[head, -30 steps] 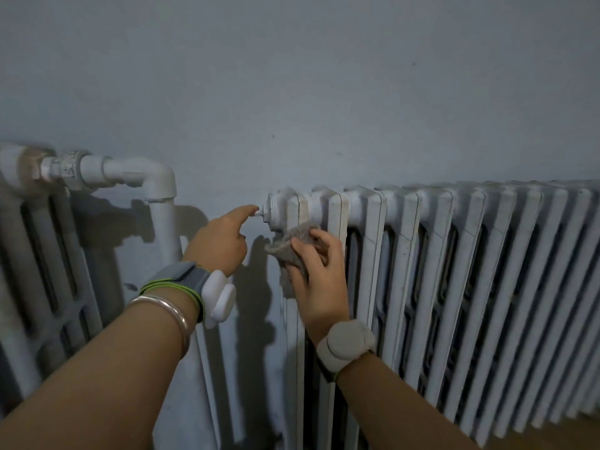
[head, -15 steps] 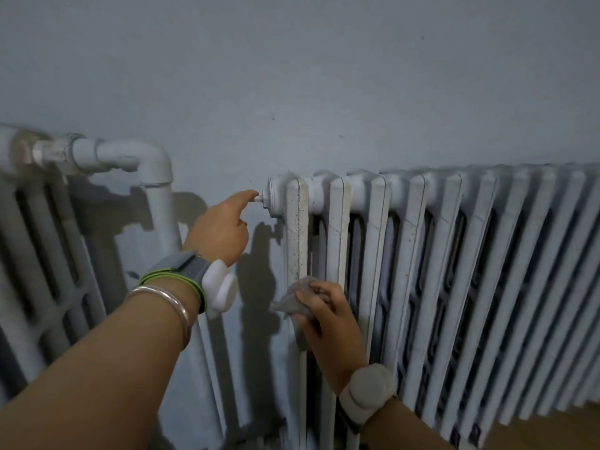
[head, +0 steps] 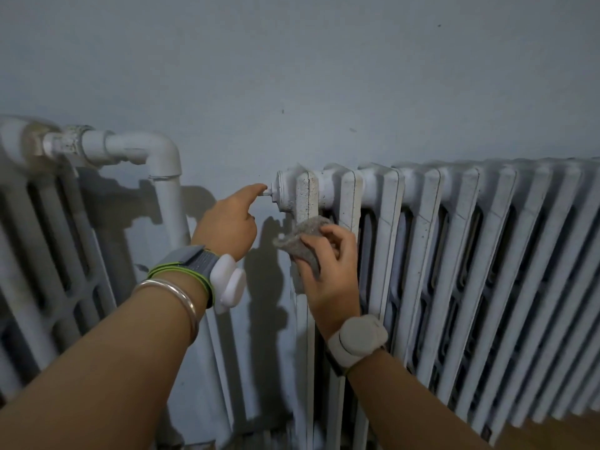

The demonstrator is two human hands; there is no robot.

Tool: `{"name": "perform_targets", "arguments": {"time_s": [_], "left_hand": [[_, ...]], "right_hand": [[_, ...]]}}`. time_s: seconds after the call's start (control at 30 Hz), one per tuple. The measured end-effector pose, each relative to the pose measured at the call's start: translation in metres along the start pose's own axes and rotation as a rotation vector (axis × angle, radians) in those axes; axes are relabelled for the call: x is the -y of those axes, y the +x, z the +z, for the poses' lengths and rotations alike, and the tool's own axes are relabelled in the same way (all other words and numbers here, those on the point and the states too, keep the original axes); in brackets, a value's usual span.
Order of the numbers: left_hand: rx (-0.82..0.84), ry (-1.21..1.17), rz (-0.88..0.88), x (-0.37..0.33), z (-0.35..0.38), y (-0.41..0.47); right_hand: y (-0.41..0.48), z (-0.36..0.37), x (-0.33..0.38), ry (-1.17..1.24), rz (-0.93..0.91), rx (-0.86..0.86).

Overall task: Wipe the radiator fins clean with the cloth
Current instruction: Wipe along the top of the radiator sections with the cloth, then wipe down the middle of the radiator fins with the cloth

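Tan floor [head: 558, 431] (only a corner visible), white radiator [head: 454, 254] rising above it, against grey wall [head: 292, 76]

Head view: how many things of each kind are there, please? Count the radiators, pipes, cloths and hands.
Radiators: 2, left radiator, right radiator
Pipe: 1
Cloth: 1
Hands: 2, left hand, right hand
Total: 6

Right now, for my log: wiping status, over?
Left hand: forefinger on end plug. Right hand grips cloth against first fin. Nothing in the way.
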State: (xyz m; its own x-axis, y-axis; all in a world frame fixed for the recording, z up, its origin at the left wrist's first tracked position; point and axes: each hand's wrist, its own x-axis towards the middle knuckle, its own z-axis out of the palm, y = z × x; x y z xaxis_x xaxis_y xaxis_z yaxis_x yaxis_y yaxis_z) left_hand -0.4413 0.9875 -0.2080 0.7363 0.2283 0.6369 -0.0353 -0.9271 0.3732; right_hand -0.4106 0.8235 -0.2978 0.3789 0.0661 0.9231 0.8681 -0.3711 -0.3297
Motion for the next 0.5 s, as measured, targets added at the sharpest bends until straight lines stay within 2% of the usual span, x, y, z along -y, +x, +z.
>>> {"name": "perform_targets", "arguments": {"time_s": [0.17,0.3,0.43,0.5], "left_hand": [[-0.028,-0.044,0.01,0.001,0.003,-0.002],[-0.04,-0.078,-0.014,0.0,0.005,-0.003],[-0.033,-0.137,-0.015,-0.004,0.006,-0.007],[-0.031,-0.186,-0.019,-0.007,0.007,-0.011]], "right_hand": [[-0.032,0.005,-0.013,-0.058,0.032,0.094],[-0.064,0.002,-0.029,-0.115,-0.102,0.207],[-0.083,-0.005,-0.037,-0.06,-0.029,0.322],[-0.087,-0.011,-0.042,-0.171,-0.105,0.378]]}}
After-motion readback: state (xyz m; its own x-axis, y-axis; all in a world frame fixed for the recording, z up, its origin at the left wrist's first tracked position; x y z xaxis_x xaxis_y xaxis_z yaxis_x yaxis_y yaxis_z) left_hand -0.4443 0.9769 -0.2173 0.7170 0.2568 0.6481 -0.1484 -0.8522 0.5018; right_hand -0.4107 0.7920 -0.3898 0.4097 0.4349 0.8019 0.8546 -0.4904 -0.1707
